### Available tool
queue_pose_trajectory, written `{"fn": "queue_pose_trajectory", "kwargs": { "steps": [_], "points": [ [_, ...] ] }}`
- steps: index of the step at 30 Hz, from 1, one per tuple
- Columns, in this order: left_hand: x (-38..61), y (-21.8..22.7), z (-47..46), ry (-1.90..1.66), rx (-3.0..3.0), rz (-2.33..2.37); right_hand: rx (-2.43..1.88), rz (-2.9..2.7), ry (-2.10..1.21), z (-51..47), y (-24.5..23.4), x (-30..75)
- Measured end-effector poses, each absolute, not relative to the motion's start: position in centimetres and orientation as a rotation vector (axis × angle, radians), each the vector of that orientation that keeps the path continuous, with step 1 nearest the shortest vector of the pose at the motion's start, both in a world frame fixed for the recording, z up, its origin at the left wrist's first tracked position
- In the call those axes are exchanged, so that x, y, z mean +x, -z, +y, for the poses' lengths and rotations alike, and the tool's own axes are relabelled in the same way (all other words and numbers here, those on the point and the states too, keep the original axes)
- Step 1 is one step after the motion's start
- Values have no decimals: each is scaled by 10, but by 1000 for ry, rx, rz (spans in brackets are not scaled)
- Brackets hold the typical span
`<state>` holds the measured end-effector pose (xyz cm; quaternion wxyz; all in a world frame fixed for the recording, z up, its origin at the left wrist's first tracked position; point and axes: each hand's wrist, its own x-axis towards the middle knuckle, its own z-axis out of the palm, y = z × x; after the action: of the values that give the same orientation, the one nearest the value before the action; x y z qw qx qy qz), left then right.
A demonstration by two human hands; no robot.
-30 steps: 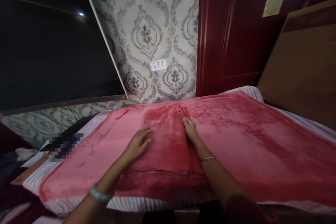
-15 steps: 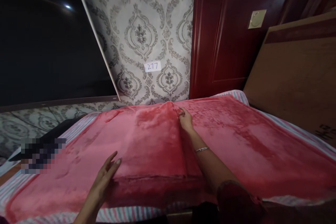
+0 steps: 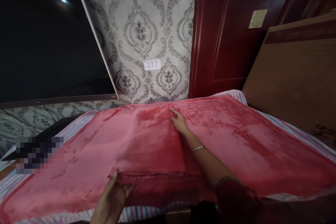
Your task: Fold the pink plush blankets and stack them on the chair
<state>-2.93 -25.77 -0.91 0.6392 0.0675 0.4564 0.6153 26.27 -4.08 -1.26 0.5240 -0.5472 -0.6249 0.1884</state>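
A pink-red plush blanket point(image 3: 154, 140) is folded into a layered panel in the middle, on top of a wider spread of the same plush cloth point(image 3: 94, 147). My left hand point(image 3: 112, 196) is at the panel's near left corner. Its thumb touches the folded edge, while the other fingers stand apart from it, below the edge. My right hand point(image 3: 180, 121) reaches to the panel's far right corner. Its fingers are stretched out and rest on the plush; no clear grip shows.
Striped cloth point(image 3: 238, 96) shows around the plush. A dark TV screen point(image 3: 52, 49) is at left and a large cardboard box point(image 3: 294, 77) at right. Behind are a patterned wall with a paper label point(image 3: 152, 64) and a dark red door panel point(image 3: 223, 42). A black object point(image 3: 52, 129) lies at far left.
My left hand has moved right and nearer, to the panel's near corner. My right hand has shifted slightly left, and the raised peak at the far corner has flattened.
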Motion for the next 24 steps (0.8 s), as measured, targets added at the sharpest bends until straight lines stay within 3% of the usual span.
{"fn": "queue_pose_trajectory", "kwargs": {
  "steps": [11, 17, 24],
  "points": [
    [-16, 12, -259, -1369, 337, 1043, -1699, -1338, -300, -65, 51, 293],
    [16, -4, -258, -1498, 304, 977, -1723, -1361, -497, -71, 53, 308],
    [57, 5, -259, -1376, 292, 919, -1583, -1361, -661, -74, 36, 288]
  ]
}}
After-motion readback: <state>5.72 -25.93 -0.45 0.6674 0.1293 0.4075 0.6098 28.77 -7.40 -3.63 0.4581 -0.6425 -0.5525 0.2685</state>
